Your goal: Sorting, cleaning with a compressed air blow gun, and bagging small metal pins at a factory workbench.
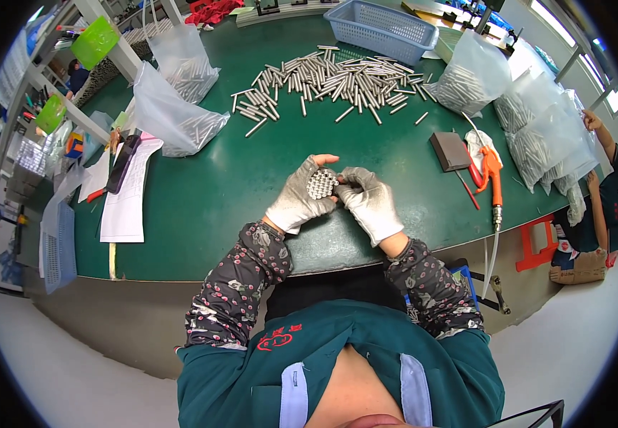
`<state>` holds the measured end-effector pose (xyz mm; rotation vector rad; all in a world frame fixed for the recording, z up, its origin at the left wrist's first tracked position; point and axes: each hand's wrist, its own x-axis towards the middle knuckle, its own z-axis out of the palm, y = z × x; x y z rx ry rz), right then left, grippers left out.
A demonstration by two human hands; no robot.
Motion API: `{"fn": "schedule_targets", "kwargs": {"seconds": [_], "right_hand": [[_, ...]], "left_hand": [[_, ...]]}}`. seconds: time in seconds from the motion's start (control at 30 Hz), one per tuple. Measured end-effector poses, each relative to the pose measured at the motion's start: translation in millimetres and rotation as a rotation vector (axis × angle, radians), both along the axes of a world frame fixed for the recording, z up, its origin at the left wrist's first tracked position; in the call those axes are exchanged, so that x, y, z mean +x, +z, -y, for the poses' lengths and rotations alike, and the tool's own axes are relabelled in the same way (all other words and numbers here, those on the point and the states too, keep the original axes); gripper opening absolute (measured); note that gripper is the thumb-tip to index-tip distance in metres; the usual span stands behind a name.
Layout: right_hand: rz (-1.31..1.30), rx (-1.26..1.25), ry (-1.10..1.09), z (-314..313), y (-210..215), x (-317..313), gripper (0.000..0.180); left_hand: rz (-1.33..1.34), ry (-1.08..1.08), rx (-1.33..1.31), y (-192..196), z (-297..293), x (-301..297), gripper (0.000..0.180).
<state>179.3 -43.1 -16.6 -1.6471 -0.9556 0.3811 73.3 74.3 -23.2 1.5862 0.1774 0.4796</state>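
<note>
**benchlurker:** Closest to the lens is the teal work jacket point(366, 357) with floral sleeves coming up from the bottom edge. Both hands wear pale grey gloves and meet over the near part of the green bench point(202, 207). What's the left one doing?

**pinpacker:** left hand point(296, 200) has its grip closed around a bundle of short metal pins point(321, 184), held end-on so you see the round tips packed like a honeycomb, thumb up over the top. The right hand point(370, 202) has its fingers pressed against the right side of the same bundle, so it's pinched between the two, held just above the bench.

**benchlurker:** And the rest, left to right?

**pinpacker:** white paper sheets point(127, 196) at the left edge, then two clear bags of pins point(177, 114) behind them. Loose pile of pins point(330, 78) spread across the far middle, blue plastic basket point(380, 28) just beyond it. Right of the hands: a dark grey block point(450, 151), an orange air blow gun point(493, 175) with its hose hanging off the edge, and more clear bags point(537, 132) stacked far right.
</note>
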Motion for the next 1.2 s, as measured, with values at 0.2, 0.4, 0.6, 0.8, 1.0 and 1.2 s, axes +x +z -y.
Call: {"fn": "schedule_targets", "kwargs": {"seconds": [0.2,0.4,0.6,0.8,1.0,1.2], "right_hand": [[-0.003,-0.017,-0.005,-0.3,-0.4,0.0,0.015],[0.062,-0.093,0.039,2.8,7.5,1.3,0.014],[0.079,-0.088,0.047,7.3,11.8,-4.1,0.018],[0.579,-0.15,0.165,13.0,39.5,-12.9,0.025],[0.743,-0.261,0.241,11.6,45.5,-13.6,0.022],[0.752,-0.263,0.177,7.4,41.3,-16.2,0.014]], "left_hand": [[-0.013,0.012,-0.001,3.4,1.1,-0.5,0.069],[-0.003,-0.029,-0.042,5.6,2.5,-1.3,0.075],[0.02,-0.037,-0.075,7.1,5.7,-0.4,0.09],[0.033,-0.012,0.004,4.0,4.4,1.2,0.093],[0.018,-0.016,0.075,4.9,1.9,1.4,0.102],[0.034,-0.04,0.064,3.5,1.3,0.1,0.109]]}}
